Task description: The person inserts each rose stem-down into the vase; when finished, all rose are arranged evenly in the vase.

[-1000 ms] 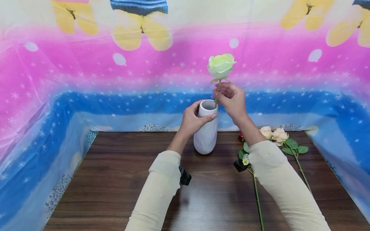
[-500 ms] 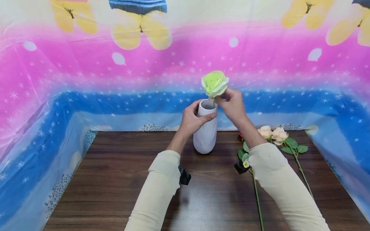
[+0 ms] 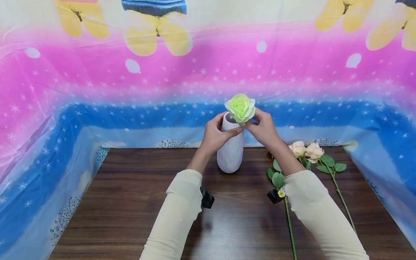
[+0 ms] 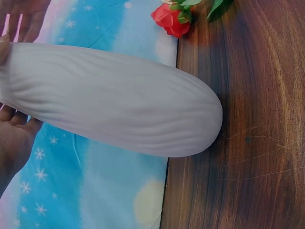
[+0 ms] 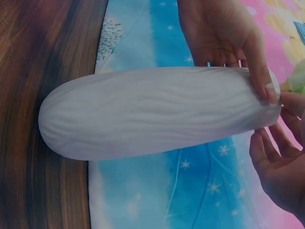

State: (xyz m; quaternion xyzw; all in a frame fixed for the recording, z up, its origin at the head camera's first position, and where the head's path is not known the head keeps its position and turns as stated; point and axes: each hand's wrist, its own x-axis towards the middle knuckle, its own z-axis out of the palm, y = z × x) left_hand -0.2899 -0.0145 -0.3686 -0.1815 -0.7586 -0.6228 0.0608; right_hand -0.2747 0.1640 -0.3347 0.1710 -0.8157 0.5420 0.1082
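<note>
A white ribbed vase (image 3: 230,155) stands upright on the table. My left hand (image 3: 216,133) grips it just below the mouth, thumb across the front; the right wrist view shows this hand (image 5: 228,33) around the vase's neck. A pale green rose (image 3: 241,108) sits over the right part of the mouth, its stem hidden below the bloom. Right beside the rim, my right hand (image 3: 262,126) holds the rose under its bloom, the fingers partly hidden behind the petals. Only a sliver of the green-white bloom (image 5: 298,78) shows in the right wrist view.
Two peach roses (image 3: 305,151) lie at the right on the dark wood table (image 3: 136,202), with green stems running toward the front. A red rose (image 4: 174,20) lies near the back edge, mostly behind my right forearm. A patterned cloth (image 3: 182,79) hangs behind the table.
The green rose has come down, its stem sinking into the vase, and its bloom has tipped toward me. My right hand has lowered with it to the rim. My left hand has stayed on the vase.
</note>
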